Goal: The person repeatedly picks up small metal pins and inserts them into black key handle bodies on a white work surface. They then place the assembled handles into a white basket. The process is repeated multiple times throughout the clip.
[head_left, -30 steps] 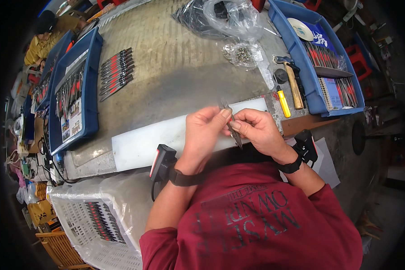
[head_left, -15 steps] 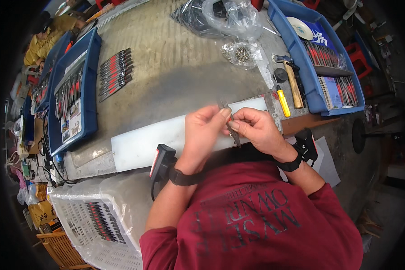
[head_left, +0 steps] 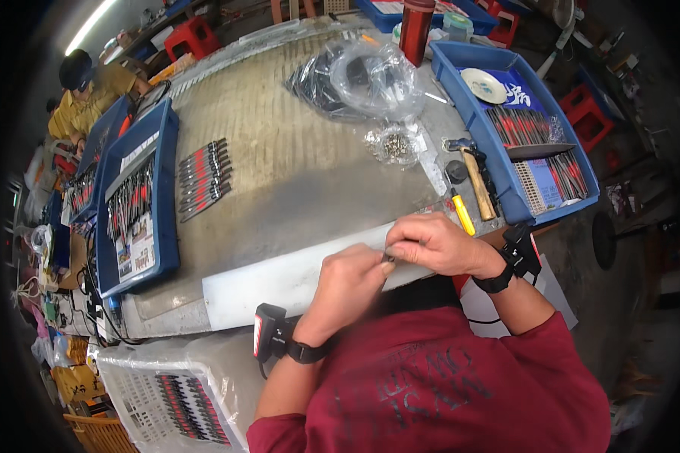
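Observation:
Between my two hands is a slender dark tool [head_left: 388, 257], mostly hidden by the fingers, so its exact kind does not show. My left hand [head_left: 350, 276] pinches it from the left, thumb against the fingers. From the right, my right hand [head_left: 434, 243] closes on it with thumb and forefinger. Both hands meet above the right part of a long white board [head_left: 261, 293] along the table's near edge. Further left on the table lies a neat row of slim red-and-black tools [head_left: 204, 178].
Right of the board lie a yellow-handled screwdriver [head_left: 462, 214] and a hammer [head_left: 477, 183]. Blue trays of similar tools stand left [head_left: 168, 204] and right [head_left: 461, 87]. Small metal parts fill a clear bag [head_left: 395, 146]. Below left is a white basket [head_left: 132, 392]. A person [head_left: 97, 102] sits far left.
The view has shifted, showing more of the far table. My hands have drawn closer together and now cover nearly all of the tool, which earlier showed upright between them.

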The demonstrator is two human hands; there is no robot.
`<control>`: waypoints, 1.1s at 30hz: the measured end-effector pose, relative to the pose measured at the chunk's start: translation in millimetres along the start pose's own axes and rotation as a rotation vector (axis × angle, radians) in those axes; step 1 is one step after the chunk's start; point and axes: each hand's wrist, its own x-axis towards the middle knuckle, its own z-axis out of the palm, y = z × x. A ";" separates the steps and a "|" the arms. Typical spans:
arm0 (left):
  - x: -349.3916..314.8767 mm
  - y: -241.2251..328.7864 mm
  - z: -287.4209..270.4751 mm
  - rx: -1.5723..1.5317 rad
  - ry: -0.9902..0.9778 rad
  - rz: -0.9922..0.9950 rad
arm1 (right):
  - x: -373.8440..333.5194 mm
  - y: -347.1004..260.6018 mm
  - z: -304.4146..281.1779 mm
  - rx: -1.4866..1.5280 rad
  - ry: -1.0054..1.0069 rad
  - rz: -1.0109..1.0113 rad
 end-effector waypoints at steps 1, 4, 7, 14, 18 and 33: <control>-0.4 0.9 -0.9 -0.002 -0.026 -0.005 | 0.6 -0.5 -1.9 0.011 -0.041 -0.011; -1.7 0.5 -4.7 0.006 -0.113 -0.008 | 1.0 -2.6 -3.2 0.034 -0.060 -0.041; -0.2 -3.5 -5.5 -0.131 -0.145 -0.100 | 0.3 -5.2 1.0 0.039 0.016 -0.017; 0.3 -5.0 10.2 -0.123 0.002 -0.222 | 0.7 -4.8 15.3 -0.004 0.282 0.104; 4.6 -1.0 22.6 0.113 0.272 0.066 | 1.8 -2.2 25.0 0.098 0.421 0.216; 9.4 -26.4 8.9 0.585 0.314 0.191 | 35.0 13.8 -6.9 -0.183 0.332 0.240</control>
